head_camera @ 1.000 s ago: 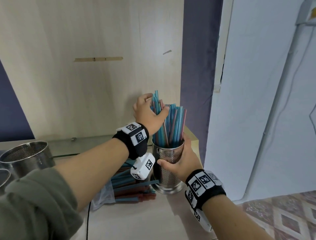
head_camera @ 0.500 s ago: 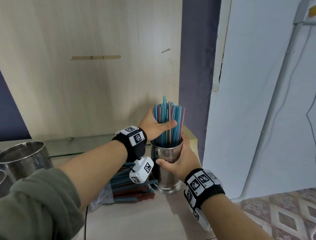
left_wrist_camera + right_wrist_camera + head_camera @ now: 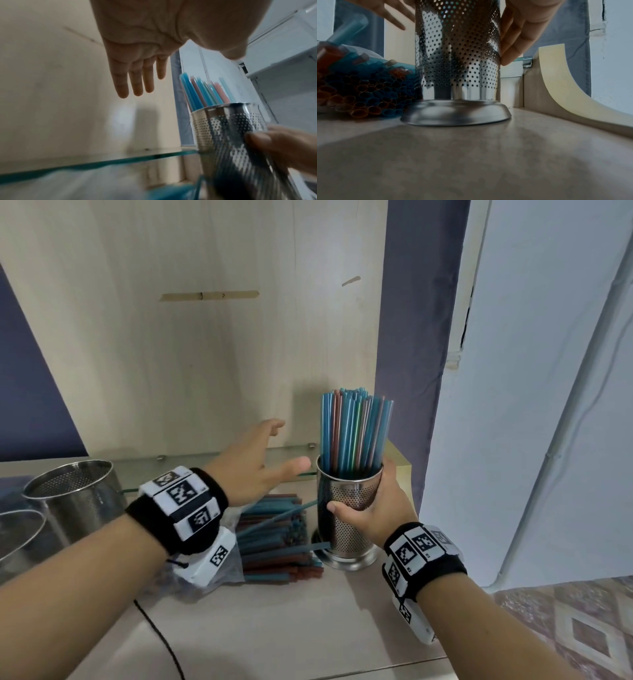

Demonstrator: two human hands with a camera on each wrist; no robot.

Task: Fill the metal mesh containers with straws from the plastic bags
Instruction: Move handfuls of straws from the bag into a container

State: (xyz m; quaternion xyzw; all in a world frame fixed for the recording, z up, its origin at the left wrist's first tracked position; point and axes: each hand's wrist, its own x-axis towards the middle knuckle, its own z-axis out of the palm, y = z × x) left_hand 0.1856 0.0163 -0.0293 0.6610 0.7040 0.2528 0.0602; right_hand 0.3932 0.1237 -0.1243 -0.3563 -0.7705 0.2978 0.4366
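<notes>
Head view: right hand [image 3: 371,510] wraps a perforated steel cup [image 3: 347,508] packed with upright plastic straws [image 3: 354,433], at the counter's [image 3: 274,628] far right; left hand [image 3: 255,470] hovers beside it, fingers spread, empty.
Left wrist view: straight fingers [image 3: 135,81]; shiny dotted cylinder, glass shelf edge [image 3: 102,162].
Right wrist view: round flared base [image 3: 456,113]; tube ends of bagged straws [image 3: 359,92] left.
</notes>
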